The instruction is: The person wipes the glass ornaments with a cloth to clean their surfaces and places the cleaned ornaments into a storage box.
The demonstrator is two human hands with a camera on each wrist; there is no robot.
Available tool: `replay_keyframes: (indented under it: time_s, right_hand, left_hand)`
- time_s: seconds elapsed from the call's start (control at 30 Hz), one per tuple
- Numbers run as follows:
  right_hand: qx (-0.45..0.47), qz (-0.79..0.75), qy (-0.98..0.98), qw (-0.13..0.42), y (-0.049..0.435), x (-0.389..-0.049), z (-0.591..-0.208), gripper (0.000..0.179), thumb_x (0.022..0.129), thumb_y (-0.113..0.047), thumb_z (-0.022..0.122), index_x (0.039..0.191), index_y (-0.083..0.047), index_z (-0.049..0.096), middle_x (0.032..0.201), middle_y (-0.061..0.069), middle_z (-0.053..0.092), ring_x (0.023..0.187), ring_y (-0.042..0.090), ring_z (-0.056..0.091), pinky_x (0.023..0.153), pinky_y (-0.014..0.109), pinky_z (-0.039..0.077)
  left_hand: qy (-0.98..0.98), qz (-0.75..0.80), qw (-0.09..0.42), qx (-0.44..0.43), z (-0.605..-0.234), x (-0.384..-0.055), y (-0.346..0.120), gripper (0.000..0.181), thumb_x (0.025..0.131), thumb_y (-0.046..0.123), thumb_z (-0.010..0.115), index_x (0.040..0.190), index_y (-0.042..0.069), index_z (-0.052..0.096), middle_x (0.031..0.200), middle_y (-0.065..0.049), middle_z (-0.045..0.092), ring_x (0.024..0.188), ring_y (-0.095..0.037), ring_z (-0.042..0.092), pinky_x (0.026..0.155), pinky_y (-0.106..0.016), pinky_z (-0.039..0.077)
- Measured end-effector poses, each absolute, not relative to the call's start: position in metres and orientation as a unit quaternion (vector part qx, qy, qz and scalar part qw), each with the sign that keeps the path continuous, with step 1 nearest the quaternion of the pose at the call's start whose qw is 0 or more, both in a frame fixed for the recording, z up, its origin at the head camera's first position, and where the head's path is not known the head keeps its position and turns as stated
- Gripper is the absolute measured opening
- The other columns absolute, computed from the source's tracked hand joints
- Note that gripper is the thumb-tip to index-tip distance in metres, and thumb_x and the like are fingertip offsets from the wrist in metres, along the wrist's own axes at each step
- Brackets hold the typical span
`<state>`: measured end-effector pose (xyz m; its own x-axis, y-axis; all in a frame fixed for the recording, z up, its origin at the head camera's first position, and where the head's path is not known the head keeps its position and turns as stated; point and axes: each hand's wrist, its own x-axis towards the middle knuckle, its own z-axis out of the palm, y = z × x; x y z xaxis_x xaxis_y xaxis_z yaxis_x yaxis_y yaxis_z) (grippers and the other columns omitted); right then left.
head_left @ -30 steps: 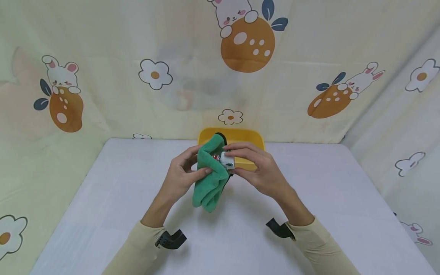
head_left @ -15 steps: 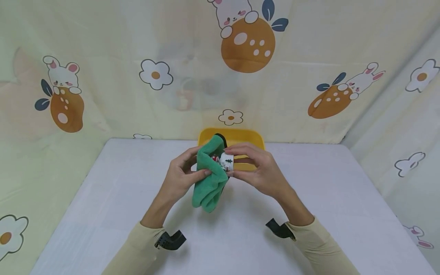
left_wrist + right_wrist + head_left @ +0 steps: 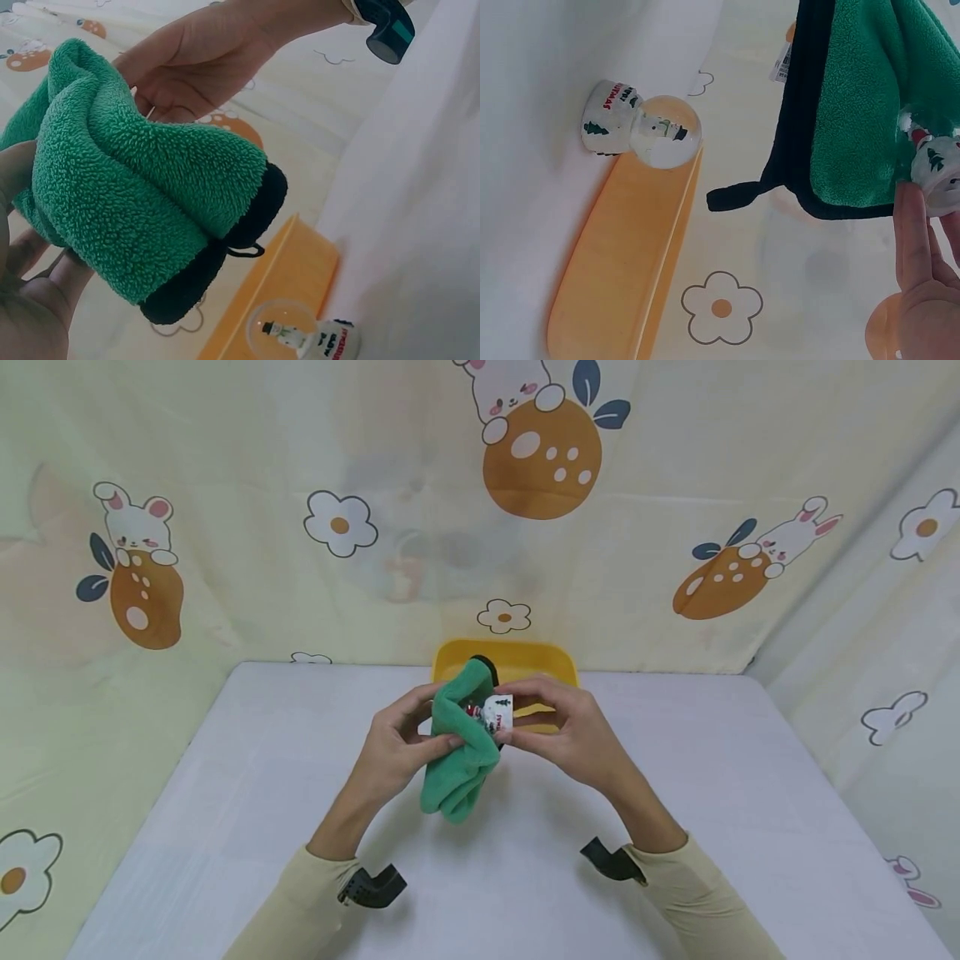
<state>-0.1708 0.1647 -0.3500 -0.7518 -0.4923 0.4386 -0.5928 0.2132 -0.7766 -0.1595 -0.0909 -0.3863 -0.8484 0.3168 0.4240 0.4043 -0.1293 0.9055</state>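
Altogether we count two snow globes (image 3: pixel 664 139), one green cloth (image 3: pixel 457 777), one yellow tray (image 3: pixel 528 654).
Our left hand (image 3: pixel 393 739) grips the cloth, our right hand (image 3: pixel 573 727) one globe (image 3: pixel 498 713).

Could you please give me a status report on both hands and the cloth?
Left hand holding green cloth. Right hand holding snow globe against it. Second snow globe by yellow bin; nothing visibly in the way.

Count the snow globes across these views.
2: one globe in the right hand against the green cloth, another globe beside the yellow bin; the bin may hide more.
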Motion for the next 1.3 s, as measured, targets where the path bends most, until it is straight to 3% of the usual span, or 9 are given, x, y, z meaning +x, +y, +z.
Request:
replay_keyframes:
  time_s: [0.43, 0.7, 1.3]
  right_hand:
    - [0.295, 0.532, -0.793, 0.003, 0.1638, -0.1698, -0.35, 0.032, 0.096, -0.015, 0.072, 0.127, -0.01, 0.066, 0.116, 0.005, 0.068, 0.101, 0.02, 0.069, 0.087, 0.03, 0.06]
    - [0.293, 0.55, -0.781, -0.032, 0.1626, -0.1677, -0.3465, 0.04, 0.097, -0.013, 0.07, 0.136, -0.009, 0.061, 0.128, 0.008, 0.064, 0.109, 0.025, 0.067, 0.091, 0.031, 0.059]
    - [0.388, 0.541, -0.746, 0.024, 0.1648, -0.1747, -0.3536, 0.055, 0.084, 0.008, 0.076, 0.135, -0.007, 0.061, 0.139, 0.007, 0.057, 0.129, 0.023, 0.056, 0.097, 0.035, 0.056]
  left_hand:
    - [-0.651, -0.699, 0.031, -0.294, -0.3846, -0.158, -0.0914, 0.056, 0.089, 0.001, 0.076, 0.141, 0.004, 0.056, 0.134, -0.013, 0.059, 0.114, -0.026, 0.062, 0.091, -0.041, 0.059]
    - [-0.654, -0.694, 0.042, -0.298, -0.3842, -0.1587, -0.0925, 0.055, 0.088, -0.002, 0.076, 0.139, 0.004, 0.057, 0.134, -0.01, 0.059, 0.117, -0.028, 0.06, 0.091, -0.041, 0.06]
    - [-0.68, -0.687, 0.037, -0.254, -0.3837, -0.1603, -0.0925, 0.056, 0.088, -0.001, 0.076, 0.14, 0.011, 0.059, 0.134, -0.009, 0.062, 0.112, -0.029, 0.064, 0.087, -0.04, 0.061]
